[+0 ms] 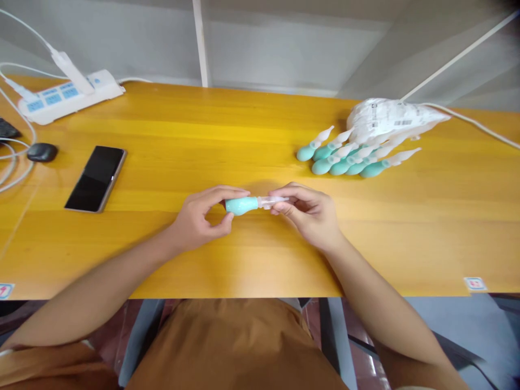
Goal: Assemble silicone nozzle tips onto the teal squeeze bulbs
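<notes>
Between my two hands, just above the table, lies a bulb nasal aspirator (242,206), held nearly level. It has a teal squeeze bulb on the left and a clear tapered nozzle (266,202) on the right. The thumb and fingers of my left hand (203,214) pinch the bulb's rounded end. My right hand (311,211) closes its fingertips around the nozzle, which partly hides the tip. Several similar teal aspirators (371,169) with whitish nozzles lie in rows at the back right, their nozzles pointing right.
A white printed plastic bag (390,119) rests behind the aspirators. On the left are a phone (96,179), a black mouse (42,152) and a white power strip (73,96) with plugged-in cables. Small stickers mark the wooden table's (244,265) front edge, and a grey partition (284,49) stands behind.
</notes>
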The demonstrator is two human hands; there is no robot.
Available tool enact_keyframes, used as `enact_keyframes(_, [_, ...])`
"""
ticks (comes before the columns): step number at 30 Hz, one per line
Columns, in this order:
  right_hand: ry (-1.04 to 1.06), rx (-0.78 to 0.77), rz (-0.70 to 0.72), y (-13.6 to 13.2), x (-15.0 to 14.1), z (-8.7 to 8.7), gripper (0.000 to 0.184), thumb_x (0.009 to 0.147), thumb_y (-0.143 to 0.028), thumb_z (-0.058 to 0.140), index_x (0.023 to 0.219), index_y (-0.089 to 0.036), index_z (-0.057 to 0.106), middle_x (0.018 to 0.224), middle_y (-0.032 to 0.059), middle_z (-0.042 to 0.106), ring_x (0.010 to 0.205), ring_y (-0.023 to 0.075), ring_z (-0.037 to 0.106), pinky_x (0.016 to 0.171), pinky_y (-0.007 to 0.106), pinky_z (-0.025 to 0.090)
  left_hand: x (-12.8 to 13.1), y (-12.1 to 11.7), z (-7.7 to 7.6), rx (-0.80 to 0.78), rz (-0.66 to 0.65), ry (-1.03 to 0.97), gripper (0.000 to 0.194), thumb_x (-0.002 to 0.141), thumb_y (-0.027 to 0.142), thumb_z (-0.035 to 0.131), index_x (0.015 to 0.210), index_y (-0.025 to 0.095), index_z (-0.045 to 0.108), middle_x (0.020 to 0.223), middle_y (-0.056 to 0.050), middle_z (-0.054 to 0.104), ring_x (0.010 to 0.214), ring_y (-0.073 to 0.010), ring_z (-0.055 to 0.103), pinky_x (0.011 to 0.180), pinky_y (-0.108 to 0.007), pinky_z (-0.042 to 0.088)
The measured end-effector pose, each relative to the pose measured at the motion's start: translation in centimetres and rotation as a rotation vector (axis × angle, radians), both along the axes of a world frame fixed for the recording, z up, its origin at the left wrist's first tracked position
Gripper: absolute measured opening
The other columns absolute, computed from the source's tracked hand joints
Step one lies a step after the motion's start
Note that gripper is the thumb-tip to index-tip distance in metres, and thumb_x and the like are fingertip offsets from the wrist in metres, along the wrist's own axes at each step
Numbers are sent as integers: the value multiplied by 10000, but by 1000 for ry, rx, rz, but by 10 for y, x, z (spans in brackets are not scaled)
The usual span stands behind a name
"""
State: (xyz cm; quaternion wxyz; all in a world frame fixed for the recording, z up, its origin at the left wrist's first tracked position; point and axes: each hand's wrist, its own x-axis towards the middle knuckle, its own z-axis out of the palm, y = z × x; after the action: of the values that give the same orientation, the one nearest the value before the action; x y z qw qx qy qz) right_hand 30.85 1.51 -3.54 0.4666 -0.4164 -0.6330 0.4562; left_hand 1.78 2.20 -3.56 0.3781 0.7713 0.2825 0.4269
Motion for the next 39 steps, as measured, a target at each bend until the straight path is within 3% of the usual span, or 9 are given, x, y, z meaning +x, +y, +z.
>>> enact_keyframes(13, [78,-114,-32,-1,-2,4,276,924,-457,957,1081,-237,898,907,44,874,727,174,824,719,308,713,1,2,-3,66,-29,9,551,988,71,736,1503,265,732,1469,-131,787,1336,-288,787,1181,-451,652])
enact_keyframes(19, [93,-147,-23,0,-4,4,315,913,-483,962,1065,-217,892,889,50,878,714,178,815,718,330,723,0,0,2,208,6,127,546,1022,84,716,1544,244,702,1480,-129,780,1329,-243,789,1187,-368,638])
enact_keyframes(24, [86,-175,-24,0,-4,4,315,913,-490,959,1049,-213,893,816,36,859,675,172,794,693,324,708,-2,1,3,277,-6,159,534,1048,83,699,1560,235,683,1489,-144,772,1367,-247,772,1210,-381,630])
enact_keyframes(33, [-4,-74,31,2,0,7,249,1015,-484,859,1095,-255,916,850,39,832,689,167,772,707,333,686,-3,2,2,356,-46,166,563,1062,106,728,1599,255,643,1498,-144,771,1325,-234,787,1170,-382,651])
enact_keyframes(39, [26,-110,30,1,-1,7,292,974,-515,898,1086,-246,908,850,32,834,687,162,776,693,317,695,-4,1,3,404,-59,210,595,1086,159,734,1654,270,594,1491,-142,776,1323,-251,793,1187,-398,649])
